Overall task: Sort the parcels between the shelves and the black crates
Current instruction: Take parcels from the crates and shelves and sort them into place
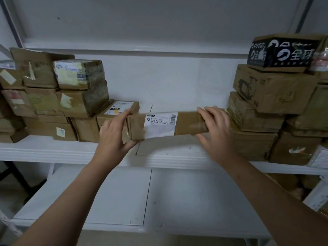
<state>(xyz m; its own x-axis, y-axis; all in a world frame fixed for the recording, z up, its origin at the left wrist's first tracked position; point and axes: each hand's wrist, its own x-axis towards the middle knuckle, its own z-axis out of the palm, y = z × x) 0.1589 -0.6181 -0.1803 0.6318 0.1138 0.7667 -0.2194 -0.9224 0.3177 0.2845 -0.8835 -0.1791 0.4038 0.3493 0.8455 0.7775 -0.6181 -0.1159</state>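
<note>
While the left hand [115, 129] and right hand [215, 126] each clasp 1 end of the long brown parcel [168, 124], held low over the shelf [53, 150] between 2 stacks, its end could nudge the leaning right stack [257, 112] and topple boxes.

Dim, even light; soft motion blur, wide-angle bending at the edges

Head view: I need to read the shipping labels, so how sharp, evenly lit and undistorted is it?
In the head view, light is soft and even, with tape glare on the long parcel near the right hand; its label shows a barcode but text too soft to read; the stacked boxes at both sides are smeared; the shelf edge looks slightly bent by the wide-angle lens.
</note>
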